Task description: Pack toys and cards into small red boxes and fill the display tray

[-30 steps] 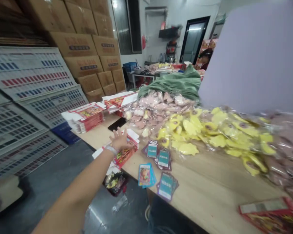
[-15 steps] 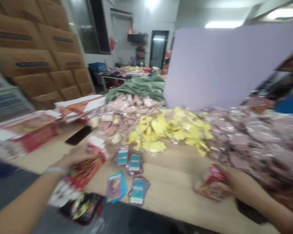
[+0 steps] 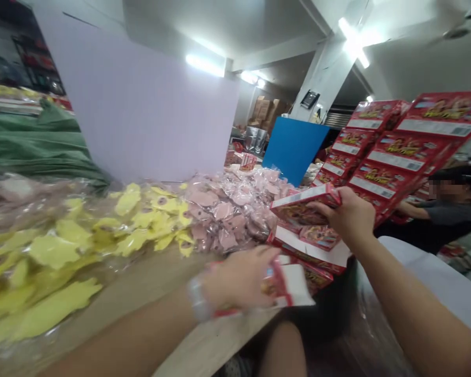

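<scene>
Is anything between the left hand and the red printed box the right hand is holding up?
Yes. A stack of red-and-white printed card packs lies just below the red box held by the right hand, between it and the left hand, which holds a white-and-red card pack.

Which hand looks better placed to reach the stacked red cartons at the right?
Right, probably: the right hand is raised close beside the stacked red cartons, though it grips a red carton. The left hand sits lower and farther off, at the table edge, holding a white-and-red flap.
</scene>
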The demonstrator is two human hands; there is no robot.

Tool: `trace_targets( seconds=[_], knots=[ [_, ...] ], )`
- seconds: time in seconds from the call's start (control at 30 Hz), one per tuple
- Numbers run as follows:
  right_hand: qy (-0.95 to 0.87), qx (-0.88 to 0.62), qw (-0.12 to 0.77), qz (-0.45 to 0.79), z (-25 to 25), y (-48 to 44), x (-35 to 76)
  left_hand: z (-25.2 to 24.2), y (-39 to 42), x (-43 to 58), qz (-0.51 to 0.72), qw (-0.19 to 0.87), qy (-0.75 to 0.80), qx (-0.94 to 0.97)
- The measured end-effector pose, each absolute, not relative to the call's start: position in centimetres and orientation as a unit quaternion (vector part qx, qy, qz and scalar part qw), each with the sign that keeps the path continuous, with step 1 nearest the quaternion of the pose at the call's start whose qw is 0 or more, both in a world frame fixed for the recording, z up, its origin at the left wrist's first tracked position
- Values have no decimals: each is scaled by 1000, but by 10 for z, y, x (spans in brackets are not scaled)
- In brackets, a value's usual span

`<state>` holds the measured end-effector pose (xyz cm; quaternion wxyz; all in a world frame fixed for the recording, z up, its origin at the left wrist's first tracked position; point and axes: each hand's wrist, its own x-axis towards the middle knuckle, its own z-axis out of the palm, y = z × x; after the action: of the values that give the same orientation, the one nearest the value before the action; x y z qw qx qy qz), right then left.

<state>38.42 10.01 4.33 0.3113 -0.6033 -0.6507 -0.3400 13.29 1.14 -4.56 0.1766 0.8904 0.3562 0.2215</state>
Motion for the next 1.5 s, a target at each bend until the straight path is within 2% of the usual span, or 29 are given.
trace_targets(
  seconds=[0.13,0.27,0.37,0.7,0.87,1.23,1.5],
  knots=[
    [-706,-558,277,-337,30,143,415,-49,91,237,152,162,344,912],
    [-702,-569,296,-310,1,161,448,-61,109,244,113,183,350,912],
    [-700,-585,279,-301,-3,164,465,-62,107,233,102,193,348,912],
    [-699,-618,92,-348,29,168,431,-66,105,236,105,211,343,909],
    [-734,-553,21,-394,33,165,386,-65,104,232,102,208,325,917],
    [-752,-551,32,-359,-2,184,396,-68,108,232,106,178,315,926],
    [-727,-646,78,-219,10,201,387,-72,101,240,96,169,322,927]
  ],
)
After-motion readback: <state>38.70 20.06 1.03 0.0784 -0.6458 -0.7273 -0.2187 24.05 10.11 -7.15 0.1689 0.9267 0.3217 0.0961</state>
